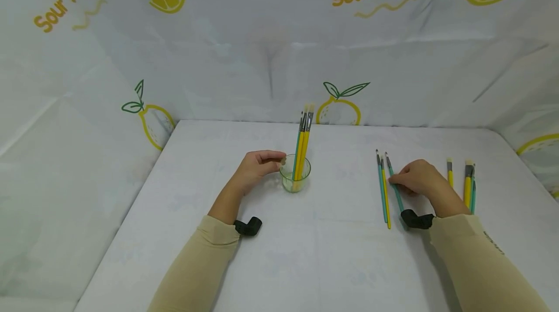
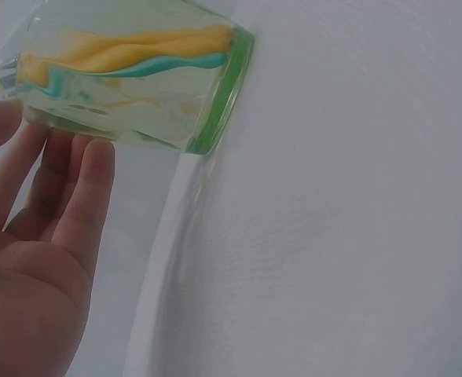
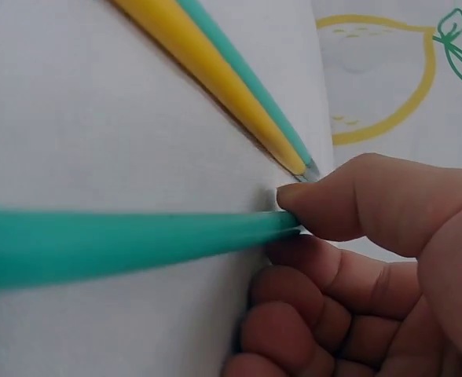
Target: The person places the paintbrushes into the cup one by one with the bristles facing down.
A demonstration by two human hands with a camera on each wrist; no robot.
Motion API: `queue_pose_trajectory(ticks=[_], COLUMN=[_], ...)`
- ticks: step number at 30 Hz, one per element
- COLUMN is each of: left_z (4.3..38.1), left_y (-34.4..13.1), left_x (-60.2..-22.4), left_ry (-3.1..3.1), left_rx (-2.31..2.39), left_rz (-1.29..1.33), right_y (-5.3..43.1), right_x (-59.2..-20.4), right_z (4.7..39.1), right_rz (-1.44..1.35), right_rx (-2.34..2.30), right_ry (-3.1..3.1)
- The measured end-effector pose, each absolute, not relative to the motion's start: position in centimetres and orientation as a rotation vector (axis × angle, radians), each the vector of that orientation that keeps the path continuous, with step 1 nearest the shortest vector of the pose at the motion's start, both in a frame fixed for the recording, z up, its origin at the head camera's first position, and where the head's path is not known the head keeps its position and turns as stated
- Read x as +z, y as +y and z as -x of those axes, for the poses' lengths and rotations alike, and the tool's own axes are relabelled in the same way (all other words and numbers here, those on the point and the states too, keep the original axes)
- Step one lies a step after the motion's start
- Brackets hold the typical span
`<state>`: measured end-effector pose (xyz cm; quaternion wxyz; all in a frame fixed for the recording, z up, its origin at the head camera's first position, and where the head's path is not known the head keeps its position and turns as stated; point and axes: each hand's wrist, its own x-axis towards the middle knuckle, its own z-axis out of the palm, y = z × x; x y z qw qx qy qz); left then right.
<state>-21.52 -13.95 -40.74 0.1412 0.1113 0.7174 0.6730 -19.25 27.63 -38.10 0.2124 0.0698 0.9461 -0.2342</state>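
A clear glass cup with a green-tinted base stands on the table, holding several upright yellow and teal paintbrushes, bristles up. My left hand is at the cup's left side. In the left wrist view its fairly straight fingers touch the glass wall near the rim. Off to the right, my right hand pinches a teal paintbrush between thumb and forefinger, near its ferrule; the other fingers are curled under. Just left of that brush lie a teal paintbrush and a thin yellow paintbrush, side by side.
Beyond my right wrist lie more brushes: a yellow one, a wide yellow one and a teal one. A white cloth covers the table. Behind it hangs a lemon-printed backdrop.
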Motion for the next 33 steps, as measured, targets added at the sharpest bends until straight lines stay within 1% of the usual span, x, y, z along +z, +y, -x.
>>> queue_pose_trajectory(ticks=[7, 11, 18, 23, 33], left_z=[21.5, 21.5, 21.7, 21.7, 21.6], left_y=[-14.1, -14.1, -14.1, -14.0, -13.9], left_x=[-41.0, -41.1, -40.9, -40.9, -40.9], left_ry=[2.064, 2.056, 2.053, 2.05, 2.053], left_rx=[1.946, 1.952, 1.959, 1.966, 1.962], left_rz=[-0.317, -0.308, -0.324, -0.329, -0.312], right_y=[27.5, 26.6, 23.3, 20.9, 15.8], right_x=[-37.5, -36.2, -33.0, -31.5, -30.8], right_z=[19.3, 19.1, 18.8, 18.9, 19.0], right_rz=[-0.272, -0.205, -0.091, -0.024, 0.146], right_rx=[-0.838, -0.998, -1.186, -1.401, -1.835], right_ry=[2.617, 2.679, 2.804, 2.826, 2.758])
